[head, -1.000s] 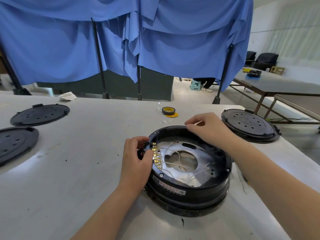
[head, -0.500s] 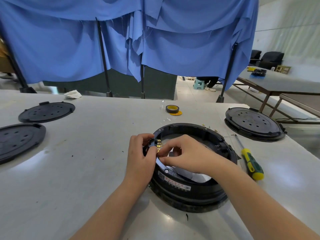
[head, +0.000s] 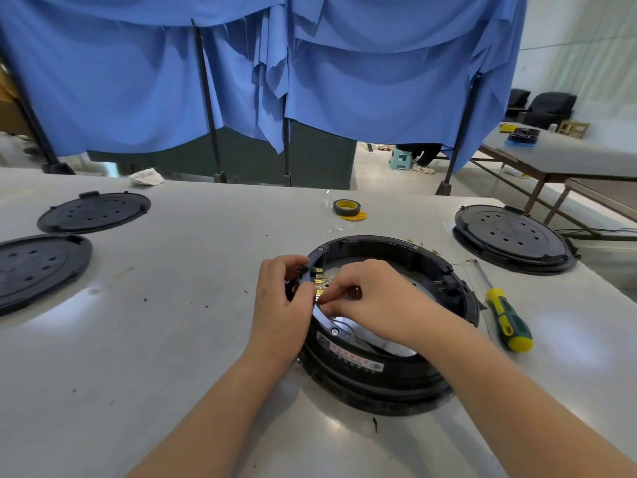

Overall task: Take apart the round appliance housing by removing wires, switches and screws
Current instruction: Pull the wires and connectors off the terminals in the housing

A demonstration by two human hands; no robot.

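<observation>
A round black housing (head: 396, 370) sits on the white table (head: 155, 339) in front of me, open side up, with a shiny metal plate inside. On its left inner rim is a switch block with brass terminals (head: 319, 281). My left hand (head: 282, 301) grips the rim from outside at that block, fingers curled over the edge. My right hand (head: 365, 298) reaches inside the housing and pinches at the lower terminals; what is between its fingertips is hidden. Thin white wires (head: 348, 327) run under the right hand.
A green and yellow screwdriver (head: 505, 315) lies right of the housing. A black round cover (head: 513, 238) sits at far right, two more (head: 94, 212) (head: 34, 267) at left. A yellow tape roll (head: 346, 208) and a crumpled rag (head: 146, 176) lie farther back. Blue curtains hang behind.
My right hand left the far rim of the housing and came down inside it to the terminals by my left hand. The screwdriver has come into view. The left hand stays on the rim.
</observation>
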